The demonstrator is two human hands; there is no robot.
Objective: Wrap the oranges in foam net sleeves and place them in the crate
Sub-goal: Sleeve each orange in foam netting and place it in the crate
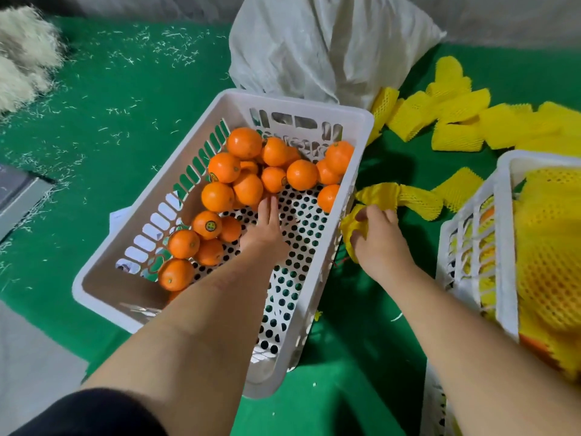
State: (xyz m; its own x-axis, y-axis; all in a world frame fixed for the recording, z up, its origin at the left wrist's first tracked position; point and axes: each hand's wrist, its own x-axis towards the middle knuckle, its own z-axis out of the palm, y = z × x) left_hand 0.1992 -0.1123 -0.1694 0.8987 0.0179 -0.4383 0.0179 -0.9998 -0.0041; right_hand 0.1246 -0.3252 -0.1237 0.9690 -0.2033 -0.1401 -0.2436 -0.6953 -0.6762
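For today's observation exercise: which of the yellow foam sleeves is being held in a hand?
The crumpled foam sleeve beside the white basket, gripped by the right hand. All other sleeves lie loose on the green mat, untouched.

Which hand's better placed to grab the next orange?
Left. The left hand is open inside the white perforated plastic basket, fingertips by the loose oranges. The right hand grips a yellow foam net sleeve outside it.
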